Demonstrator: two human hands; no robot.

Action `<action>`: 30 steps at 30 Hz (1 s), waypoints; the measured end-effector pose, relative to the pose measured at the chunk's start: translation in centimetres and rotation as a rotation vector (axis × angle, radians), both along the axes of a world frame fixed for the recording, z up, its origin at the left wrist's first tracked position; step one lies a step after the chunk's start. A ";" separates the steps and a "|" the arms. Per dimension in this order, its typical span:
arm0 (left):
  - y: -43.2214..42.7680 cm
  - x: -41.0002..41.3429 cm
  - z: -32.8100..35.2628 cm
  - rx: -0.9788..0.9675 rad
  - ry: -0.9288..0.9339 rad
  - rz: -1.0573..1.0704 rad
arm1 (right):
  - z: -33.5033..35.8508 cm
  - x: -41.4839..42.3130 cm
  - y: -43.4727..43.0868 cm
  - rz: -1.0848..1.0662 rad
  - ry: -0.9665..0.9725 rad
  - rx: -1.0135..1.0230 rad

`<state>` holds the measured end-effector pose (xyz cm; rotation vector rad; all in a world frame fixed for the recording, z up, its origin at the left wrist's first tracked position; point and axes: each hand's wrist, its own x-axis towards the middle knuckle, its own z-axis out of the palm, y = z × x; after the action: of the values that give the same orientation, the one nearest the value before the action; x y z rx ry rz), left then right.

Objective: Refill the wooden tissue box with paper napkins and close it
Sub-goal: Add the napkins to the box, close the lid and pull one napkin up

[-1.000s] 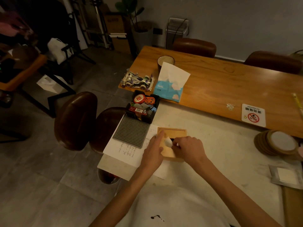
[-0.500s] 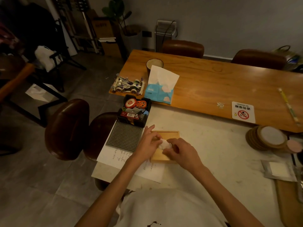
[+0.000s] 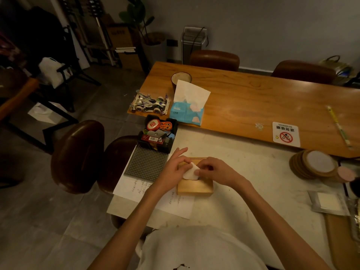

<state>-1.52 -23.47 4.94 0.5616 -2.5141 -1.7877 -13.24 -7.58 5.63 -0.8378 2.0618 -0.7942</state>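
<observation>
A square wooden tissue box (image 3: 194, 187) sits on the white table in front of me, its lid on. A white napkin tip (image 3: 191, 172) sticks up from the slot in the lid. My left hand (image 3: 173, 172) rests on the box's left side, its fingers touching the napkin. My right hand (image 3: 216, 172) lies over the top of the box and pinches the napkin from the right. A blue soft pack of tissues (image 3: 187, 112) with a sheet standing out of it lies on the wooden table beyond.
Left of the box lie a studded grey mat (image 3: 146, 163), a sheet of paper (image 3: 140, 189) and a black tray of small items (image 3: 157, 133). A toy car (image 3: 150, 103) and a cup (image 3: 181, 78) stand farther back. Stacked coasters (image 3: 315, 164) are at right. Brown chairs (image 3: 78, 154) line the table's left.
The napkin tip stands further out of the slot than before. My fingers have shifted on it. The view has tilted up and the box sits lower in the frame.
</observation>
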 end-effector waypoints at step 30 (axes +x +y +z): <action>-0.8 0.2 -2.1 0.043 -0.064 -0.092 | 0.1 -1.0 -0.2 0.068 -0.031 0.007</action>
<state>-1.31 -24.30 2.83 0.5205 -2.5898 -1.8887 -14.21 -7.73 5.68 -0.8813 1.9977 -0.7578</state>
